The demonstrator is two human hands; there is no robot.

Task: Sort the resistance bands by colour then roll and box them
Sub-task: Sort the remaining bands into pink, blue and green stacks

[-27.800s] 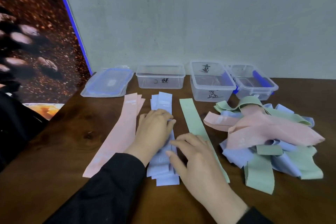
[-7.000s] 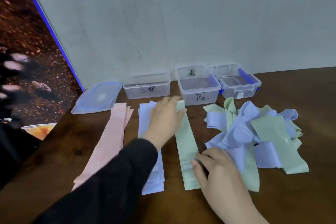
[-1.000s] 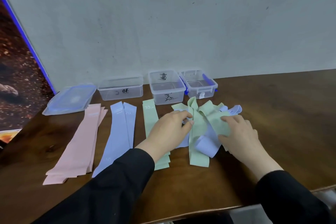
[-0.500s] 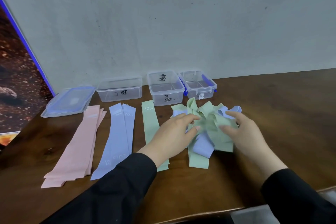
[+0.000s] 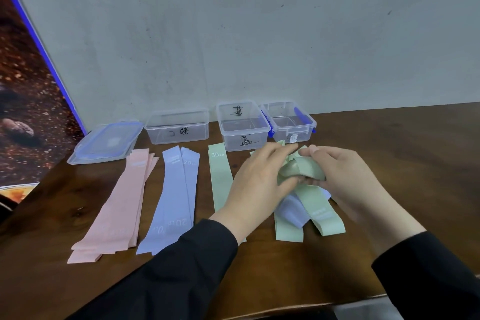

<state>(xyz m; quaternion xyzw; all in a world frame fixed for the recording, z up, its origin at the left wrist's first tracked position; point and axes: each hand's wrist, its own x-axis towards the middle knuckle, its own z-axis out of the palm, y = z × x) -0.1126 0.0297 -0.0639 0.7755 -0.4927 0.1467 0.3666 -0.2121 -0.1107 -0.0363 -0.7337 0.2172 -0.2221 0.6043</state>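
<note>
Both hands grip one green band.
Left hand (image 5: 259, 184) and right hand (image 5: 345, 179) pinch the bunched green band (image 5: 301, 169) above the mixed pile (image 5: 296, 213), right of the flat green stack (image 5: 220, 176).

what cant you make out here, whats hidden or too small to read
Head view only:
- Green stack: near end hidden behind the left hand.
- Mixed pile: band count unclear under both hands; right hand grips a green band.
- Handwriting on the boxes: unreadable scrawl.
- Pink stack: print too faint.
</note>
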